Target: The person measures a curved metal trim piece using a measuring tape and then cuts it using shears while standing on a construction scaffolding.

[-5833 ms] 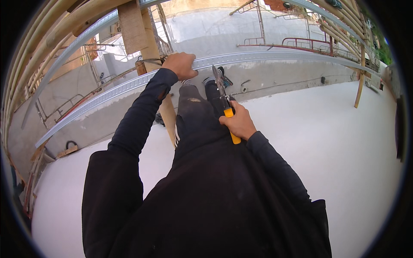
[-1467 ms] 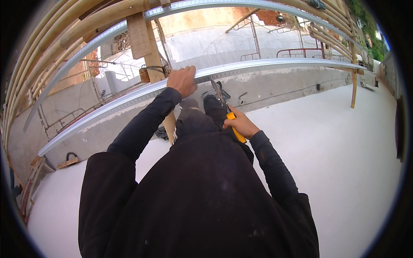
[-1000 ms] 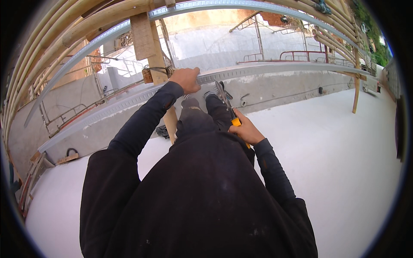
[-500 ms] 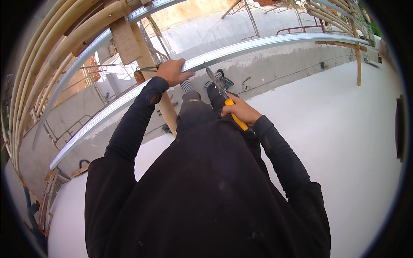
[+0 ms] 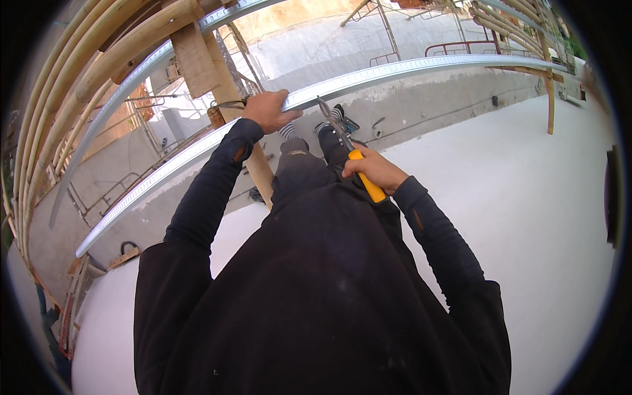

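Observation:
A long, light metal channel (image 5: 388,70) with a row of marks or holes along it crosses in front of me from lower left to upper right. My left hand (image 5: 268,110) is closed around this channel near its middle, thumb on the near side. In my right hand (image 5: 376,170) I grip tin snips (image 5: 367,178) by their yellow handles. Their grey blades point up and away, with the tip just short of the channel's near edge, a little right of my left hand. The snips' lower handle is partly covered by my fingers.
A wooden post (image 5: 257,171) rises beside my left hand, with a wood block (image 5: 195,62) fixed higher up. Bamboo poles (image 5: 66,85) stack at the left. Below my feet runs a grey concrete ledge (image 5: 421,108), where a teal-and-black power tool (image 5: 351,124) lies. Scaffold frames (image 5: 388,33) stand beyond.
Both hands have shifted slightly to the right in the view, along with the snips. The channel stays in my left hand and the snips in my right.

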Demonstrator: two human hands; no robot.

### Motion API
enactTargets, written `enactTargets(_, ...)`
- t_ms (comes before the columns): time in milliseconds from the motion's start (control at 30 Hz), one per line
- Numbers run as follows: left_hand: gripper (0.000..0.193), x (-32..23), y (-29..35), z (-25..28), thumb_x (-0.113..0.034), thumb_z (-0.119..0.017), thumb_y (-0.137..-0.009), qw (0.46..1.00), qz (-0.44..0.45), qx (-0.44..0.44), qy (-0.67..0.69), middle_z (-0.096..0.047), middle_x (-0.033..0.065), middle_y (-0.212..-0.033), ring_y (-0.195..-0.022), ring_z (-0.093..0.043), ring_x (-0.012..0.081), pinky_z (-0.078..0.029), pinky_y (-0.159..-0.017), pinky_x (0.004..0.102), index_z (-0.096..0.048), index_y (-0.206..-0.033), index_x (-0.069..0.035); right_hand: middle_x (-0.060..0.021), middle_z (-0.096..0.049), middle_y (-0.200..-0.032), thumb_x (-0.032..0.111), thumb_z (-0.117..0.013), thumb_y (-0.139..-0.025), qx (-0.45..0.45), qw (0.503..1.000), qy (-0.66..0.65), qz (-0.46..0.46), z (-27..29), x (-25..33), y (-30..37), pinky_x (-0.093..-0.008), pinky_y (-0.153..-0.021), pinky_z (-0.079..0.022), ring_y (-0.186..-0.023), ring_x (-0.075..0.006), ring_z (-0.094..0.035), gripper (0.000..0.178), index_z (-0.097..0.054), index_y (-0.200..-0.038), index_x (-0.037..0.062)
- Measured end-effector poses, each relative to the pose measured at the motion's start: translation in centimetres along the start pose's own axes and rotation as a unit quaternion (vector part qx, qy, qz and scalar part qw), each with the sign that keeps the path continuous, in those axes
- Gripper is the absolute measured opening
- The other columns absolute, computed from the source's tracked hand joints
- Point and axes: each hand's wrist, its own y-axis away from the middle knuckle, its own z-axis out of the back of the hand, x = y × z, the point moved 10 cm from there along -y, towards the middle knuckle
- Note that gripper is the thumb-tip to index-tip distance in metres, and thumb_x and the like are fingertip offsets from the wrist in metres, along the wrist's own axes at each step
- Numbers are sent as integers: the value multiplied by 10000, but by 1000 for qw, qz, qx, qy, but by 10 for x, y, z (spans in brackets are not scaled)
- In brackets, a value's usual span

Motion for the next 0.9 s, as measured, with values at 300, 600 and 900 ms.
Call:
enactTargets(300,455,-11,12,3,-441,-667,-768,998,16,-58,4,-661,162,-912,-855,-643,349,-506,-750,454,-641,-985,-42,-98,-603,-960,142,-661,-719,5,999,4,-36,2,-6,18,-242,-830,-427,-912,-148,-555,861,-249,-1416,-149)
enactTargets(600,567,-1,8,-8,-486,-662,-762,999,24,-8,26,-657,200,-1021,-936,-635,370,-500,-809,458,-617,-1074,-14,-85,-588,-952,154,-671,-720,31,999,12,-23,0,-3,11,-242,-826,-426,-907,-148,-542,858,-266,-1417,-138)
enactTargets(900,565,0,6,-7,-499,-687,-741,1000,22,13,5,-671,204,-886,-843,-644,381,-495,-749,464,-602,-1050,-33,-74,-630,-882,111,-645,-730,21,999,30,-24,5,3,15,-236,-827,-449,-846,-137,-585,690,-384,-1317,-140)
